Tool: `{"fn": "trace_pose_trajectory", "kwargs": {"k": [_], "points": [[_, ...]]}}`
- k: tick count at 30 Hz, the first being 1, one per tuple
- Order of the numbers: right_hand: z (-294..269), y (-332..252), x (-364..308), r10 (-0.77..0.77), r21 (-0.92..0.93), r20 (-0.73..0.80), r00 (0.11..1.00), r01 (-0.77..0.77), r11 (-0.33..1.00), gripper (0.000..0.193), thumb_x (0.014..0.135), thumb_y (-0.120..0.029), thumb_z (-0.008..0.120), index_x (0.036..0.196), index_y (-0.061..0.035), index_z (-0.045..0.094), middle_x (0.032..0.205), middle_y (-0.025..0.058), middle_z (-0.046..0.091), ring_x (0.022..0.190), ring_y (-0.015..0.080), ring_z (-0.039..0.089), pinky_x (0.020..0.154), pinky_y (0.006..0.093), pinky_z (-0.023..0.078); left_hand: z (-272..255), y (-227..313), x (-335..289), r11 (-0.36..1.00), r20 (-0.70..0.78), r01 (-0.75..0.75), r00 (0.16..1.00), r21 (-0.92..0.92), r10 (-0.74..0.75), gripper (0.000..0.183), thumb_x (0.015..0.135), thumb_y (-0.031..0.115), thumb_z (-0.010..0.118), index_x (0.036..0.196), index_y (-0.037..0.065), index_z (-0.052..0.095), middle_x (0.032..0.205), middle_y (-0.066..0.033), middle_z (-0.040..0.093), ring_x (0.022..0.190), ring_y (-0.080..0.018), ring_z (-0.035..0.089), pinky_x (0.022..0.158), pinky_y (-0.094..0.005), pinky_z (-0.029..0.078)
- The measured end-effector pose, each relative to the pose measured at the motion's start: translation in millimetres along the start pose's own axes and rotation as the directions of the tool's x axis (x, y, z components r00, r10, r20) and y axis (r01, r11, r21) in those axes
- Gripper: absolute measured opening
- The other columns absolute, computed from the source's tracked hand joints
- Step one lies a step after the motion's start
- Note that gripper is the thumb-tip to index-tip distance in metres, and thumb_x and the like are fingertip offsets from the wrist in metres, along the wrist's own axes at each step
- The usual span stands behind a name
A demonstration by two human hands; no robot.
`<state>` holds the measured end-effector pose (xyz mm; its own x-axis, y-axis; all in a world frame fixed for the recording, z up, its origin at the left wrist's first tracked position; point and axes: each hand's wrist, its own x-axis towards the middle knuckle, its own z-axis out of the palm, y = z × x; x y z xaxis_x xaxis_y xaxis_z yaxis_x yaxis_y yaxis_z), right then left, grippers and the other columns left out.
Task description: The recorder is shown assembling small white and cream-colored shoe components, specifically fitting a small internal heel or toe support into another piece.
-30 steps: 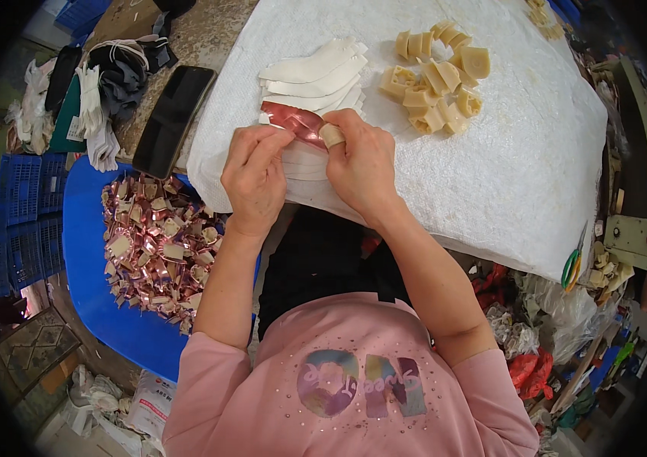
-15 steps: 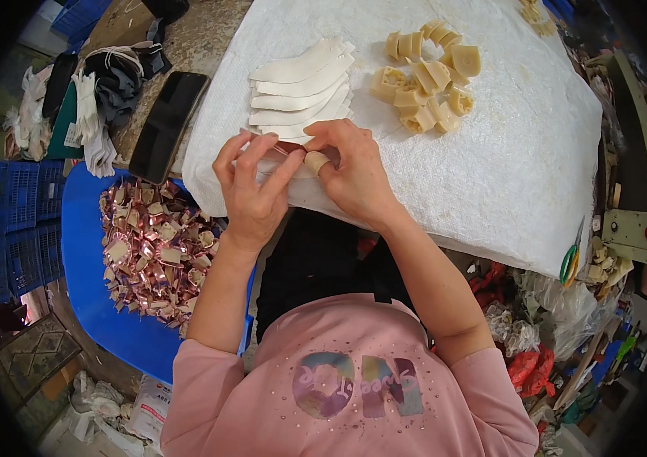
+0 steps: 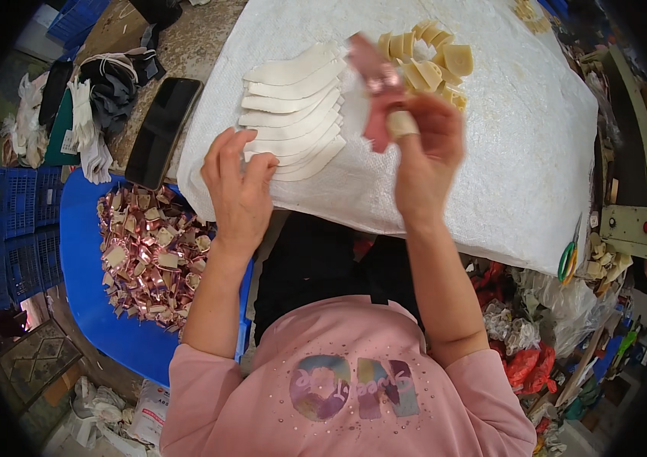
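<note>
My right hand [image 3: 432, 156] is raised over the middle of the white-covered table, gripping a shiny metallic-pink curved strip [image 3: 377, 75] that is smeared by motion. A beige wrap [image 3: 403, 123] covers its thumb. Just behind that hand lies a cluster of hollow beige moulded pieces [image 3: 458, 59], partly hidden by it. At the lower left edge of a fanned stack of curved white strips [image 3: 293, 110] rests my left hand [image 3: 238, 183]. Its fingers are bent but apart, and nothing shows between them.
On my left, below table level, a blue tub [image 3: 83, 305] holds a heap of pink-wrapped beige pieces [image 3: 148, 255]. A black phone [image 3: 163, 126] lies left of the white cover [image 3: 522, 175]. Scissors [image 3: 568, 259] hang at the right edge, near plastic bags [image 3: 567, 312].
My right hand has moved right and away from the left hand, carrying the pink strip up off the stack's near edge. The left hand has shifted slightly left, uncovering the lower white strips.
</note>
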<state>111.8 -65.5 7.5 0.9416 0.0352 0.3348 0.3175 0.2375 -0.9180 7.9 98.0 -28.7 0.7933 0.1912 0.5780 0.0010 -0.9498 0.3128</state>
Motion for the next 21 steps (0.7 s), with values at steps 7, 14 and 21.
{"fn": "trace_pose_trajectory", "kwargs": {"k": [7,14,21], "points": [[-53,-23,-5,-0.028,-0.231,-0.015,1.0,0.023,0.973,0.021,0.085,0.008,0.055,0.105,0.0017,0.056,0.093,0.0075,0.057,0.082,0.0121,0.057,0.072,0.0234,0.047,-7,-18,-6,0.953,0.164,0.217,0.969,-0.213,-0.184,0.015,0.073,-0.009,0.057,0.083,0.003,0.056,0.115,-0.0129,0.057,0.113,-0.0306,0.051,0.09,-0.0368,0.041],[-71,-14,-27,-0.326,-0.483,0.179,0.928,0.372,0.792,0.03,0.068,0.012,0.058,0.094,-0.0034,0.058,0.089,0.0108,0.057,0.08,0.0267,0.056,0.071,0.0332,0.046,-22,35,7,0.944,0.12,0.079,0.992,-0.32,-0.042,0.017,0.083,0.011,0.053,0.096,0.001,0.06,0.108,-0.0159,0.058,0.1,-0.0279,0.054,0.086,-0.0369,0.041],[-62,-25,-30,-0.226,-0.47,0.607,0.762,0.573,0.671,0.033,0.061,-0.001,0.069,0.093,-0.0058,0.06,0.093,0.0095,0.056,0.089,0.0309,0.052,0.074,0.0397,0.045,11,92,9,-0.066,0.678,0.68,0.707,-0.73,-0.201,0.045,0.099,0.027,0.035,0.128,-0.005,0.045,0.092,-0.0086,0.06,0.071,-0.0103,0.054,0.057,-0.0213,0.041]]}}
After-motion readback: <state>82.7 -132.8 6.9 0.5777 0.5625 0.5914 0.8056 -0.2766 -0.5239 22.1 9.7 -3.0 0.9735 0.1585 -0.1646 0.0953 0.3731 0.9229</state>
